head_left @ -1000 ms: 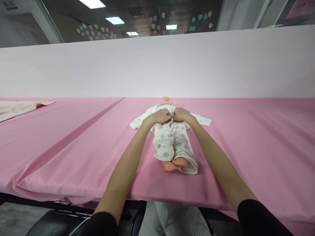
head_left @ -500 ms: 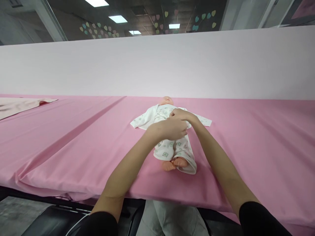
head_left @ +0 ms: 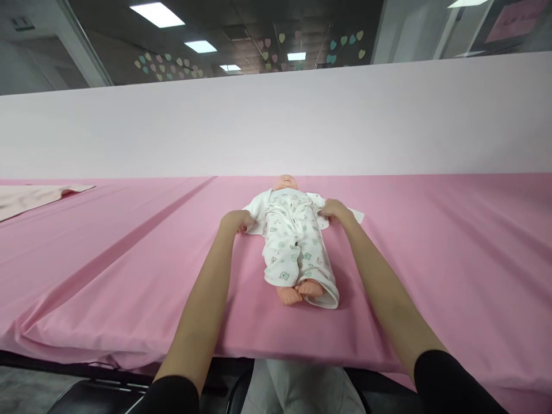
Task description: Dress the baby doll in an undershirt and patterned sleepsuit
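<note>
While the pink plastic baby doll (head_left: 286, 183) lies face-up on the pink tablecloth (head_left: 431, 241), your left hand (head_left: 236, 221) and right hand (head_left: 333, 209) — fingers curled — pinch the sleeve ends of its white printed cotton romper (head_left: 293, 241), holding them outstretched.

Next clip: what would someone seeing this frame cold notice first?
A baby doll in a white printed sleepsuit lies on its back mid-table on the pink tablecloth, bare feet toward the camera. The left hand and right hand each close on a spread sleeve beside the body. A pale pink cloth lies at the far left.
</note>
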Motion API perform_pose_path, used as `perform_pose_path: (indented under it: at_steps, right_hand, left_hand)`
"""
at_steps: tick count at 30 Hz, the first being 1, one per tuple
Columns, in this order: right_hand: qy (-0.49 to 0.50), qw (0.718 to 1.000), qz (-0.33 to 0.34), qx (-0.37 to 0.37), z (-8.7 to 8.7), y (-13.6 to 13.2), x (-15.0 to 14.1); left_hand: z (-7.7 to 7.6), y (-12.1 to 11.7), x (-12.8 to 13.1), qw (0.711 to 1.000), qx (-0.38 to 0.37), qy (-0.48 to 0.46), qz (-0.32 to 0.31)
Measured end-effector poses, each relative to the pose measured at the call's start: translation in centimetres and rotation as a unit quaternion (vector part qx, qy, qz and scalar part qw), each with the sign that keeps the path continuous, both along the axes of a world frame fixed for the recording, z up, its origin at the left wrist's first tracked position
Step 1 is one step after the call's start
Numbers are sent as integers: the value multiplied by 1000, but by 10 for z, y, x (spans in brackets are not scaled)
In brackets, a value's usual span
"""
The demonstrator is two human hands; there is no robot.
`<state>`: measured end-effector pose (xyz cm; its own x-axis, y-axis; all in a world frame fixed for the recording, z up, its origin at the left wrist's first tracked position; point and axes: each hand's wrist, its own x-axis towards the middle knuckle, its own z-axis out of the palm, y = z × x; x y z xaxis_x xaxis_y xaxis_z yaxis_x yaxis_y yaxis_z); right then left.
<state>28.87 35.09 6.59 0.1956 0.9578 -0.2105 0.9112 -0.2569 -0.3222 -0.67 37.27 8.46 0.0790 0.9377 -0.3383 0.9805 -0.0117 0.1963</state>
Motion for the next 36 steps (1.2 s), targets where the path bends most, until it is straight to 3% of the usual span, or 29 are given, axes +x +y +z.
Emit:
perform_pose_path:
  at_steps: [3, 7, 11, 16, 19, 22, 24, 27, 30, 33, 36]
  right_hand:
    - [-6, 1000, 20, -3, -10, 4, -5]
    - [3, 999, 34, -3, -6, 4, -5]
    - [27, 1000, 12, 2, 18, -7, 10]
    - [109, 994, -24, -2, 57, -37, 30]
    - [124, 992, -11, -18, 74, -53, 31]
    - [117, 993, -16, 20, 79, -57, 26]
    - [129, 990, -24, 55, 74, -52, 21]
    - [129, 990, -44, 46, 55, -38, 12]
    - [60, 997, -58, 8, 34, -23, 5]
    - [-17, 998, -58, 3, 17, -12, 4]
    - [-42, 996, -72, 31, 2, -4, 9]
  left_hand:
    - [-7, 4, -1, 999, -34, 21, -15]
    - [3, 2, -9, 999, 31, 26, -21]
    - [25, -5, -33, 989, 126, -80, 12]
    - [54, -26, -52, 937, 199, -277, 74]
    - [68, -38, -43, 909, 236, -340, 43]
    - [75, -44, -18, 904, 275, -327, 4]
    - [71, -47, 7, 900, 290, -322, -46]
    - [50, -53, 56, 891, 296, -319, -126]
    - [17, -62, 102, 919, 269, -176, -230]
    - [-10, -70, 129, 899, 356, -15, -255]
    - [-23, -76, 135, 881, 396, 52, -253]
